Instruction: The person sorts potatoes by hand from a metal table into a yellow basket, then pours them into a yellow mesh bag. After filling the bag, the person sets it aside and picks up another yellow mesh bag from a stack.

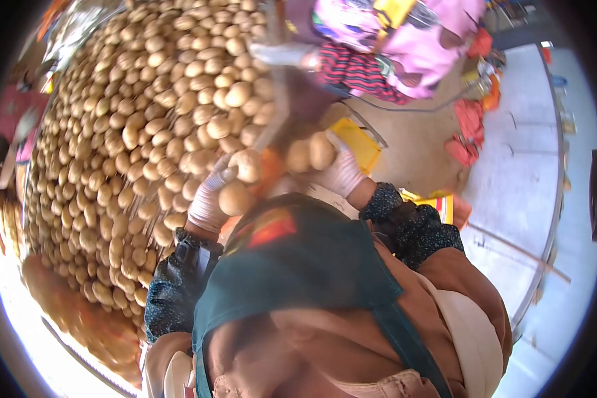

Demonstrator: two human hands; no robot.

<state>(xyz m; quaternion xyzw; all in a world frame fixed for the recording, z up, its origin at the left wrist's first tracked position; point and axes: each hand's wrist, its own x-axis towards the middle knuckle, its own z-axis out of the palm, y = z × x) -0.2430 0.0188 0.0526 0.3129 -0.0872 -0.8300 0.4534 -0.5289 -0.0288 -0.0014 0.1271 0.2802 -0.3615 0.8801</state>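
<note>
My left hand, in a pale glove, is closed round round tan potatoes at the near right edge of a large heap of potatoes. Another potato rests against its fingertips. My right hand, gloved too, holds two potatoes side by side, right of the heap's edge. Between the hands is a blurred orange thing that I cannot make out. Dark speckled sleeves cover both my forearms.
Across from me, a co-worker's gloved hand reaches to the heap's edge board. A yellow object stands beyond my right hand. Red cloths lie on the floor beside a pale panel. Another person is at the far left.
</note>
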